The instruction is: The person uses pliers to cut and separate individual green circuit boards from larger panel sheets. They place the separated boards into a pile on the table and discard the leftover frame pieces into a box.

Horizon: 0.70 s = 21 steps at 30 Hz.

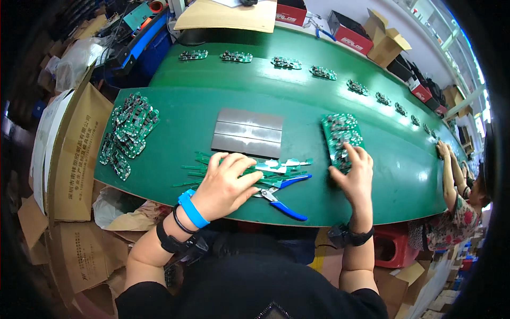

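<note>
My left hand (228, 183) is over a loose pile of thin green circuit board offcut strips (289, 167), its fingers apart and bent downward; nothing shows in its grip. My right hand (355, 173) has thumb and fingers around the near end of a green circuit board panel (340, 127) crowded with components. Between the hands lie diagonal cutters with blue handles (287, 210), partly across the strips. Just beyond the strips is a grey block with three smooth bands (248, 133). To the left, green circuit boards (130, 125) are heaped together.
A row of separate circuit boards (287, 63) runs along the far green bench (212, 74). Cardboard cartons (79, 159) stand at the left edge. Red and black boxes (348, 32) line the back. Another person's arms (449, 173) rest at the bench's far right, near a red stool (396, 247).
</note>
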Motion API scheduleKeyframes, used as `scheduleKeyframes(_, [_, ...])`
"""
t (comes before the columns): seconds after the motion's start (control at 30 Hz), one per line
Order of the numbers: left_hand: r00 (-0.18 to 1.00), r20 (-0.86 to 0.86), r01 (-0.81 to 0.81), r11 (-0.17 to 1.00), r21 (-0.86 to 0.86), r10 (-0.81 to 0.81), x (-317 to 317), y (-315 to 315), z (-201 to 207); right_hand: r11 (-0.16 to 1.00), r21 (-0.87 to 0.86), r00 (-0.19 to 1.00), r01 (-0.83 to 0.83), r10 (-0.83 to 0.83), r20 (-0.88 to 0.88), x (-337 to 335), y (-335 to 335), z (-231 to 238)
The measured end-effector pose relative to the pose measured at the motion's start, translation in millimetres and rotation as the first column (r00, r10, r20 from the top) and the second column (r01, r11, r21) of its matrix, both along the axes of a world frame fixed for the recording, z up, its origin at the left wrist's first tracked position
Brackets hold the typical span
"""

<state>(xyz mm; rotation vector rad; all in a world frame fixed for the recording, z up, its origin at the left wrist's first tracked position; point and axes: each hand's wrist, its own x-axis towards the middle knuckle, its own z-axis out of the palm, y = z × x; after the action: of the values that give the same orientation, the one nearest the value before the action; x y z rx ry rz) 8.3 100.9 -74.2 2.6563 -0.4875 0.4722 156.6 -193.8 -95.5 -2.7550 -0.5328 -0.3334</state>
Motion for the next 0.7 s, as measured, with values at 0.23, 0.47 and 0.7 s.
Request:
scheduleKeyframes(0.23, [0.999,0.045,0.004,0.999,-0.036,-0.003,6.6,-23.9,3.0,0.990,0.083,0.994,0.113,-0.113,-0.003,-6.9,0.7,7.5])
scheduleKeyframes(0.47, [0.924,-0.280,-0.087,0.572,-0.816,-0.259,31.2,-47.1,18.6,0.716,0.689,0.951,-0.109,0.276,-0.136,-21.6,-19.6,48.4])
scheduleKeyframes(0.7, [0.800,-0.030,-0.354,-0.430,-0.831,-0.599,67.1,-59.9,-3.6,-0.007,0.989,0.491,0.146,0.869,-0.066,-59.3,53.2,50.6])
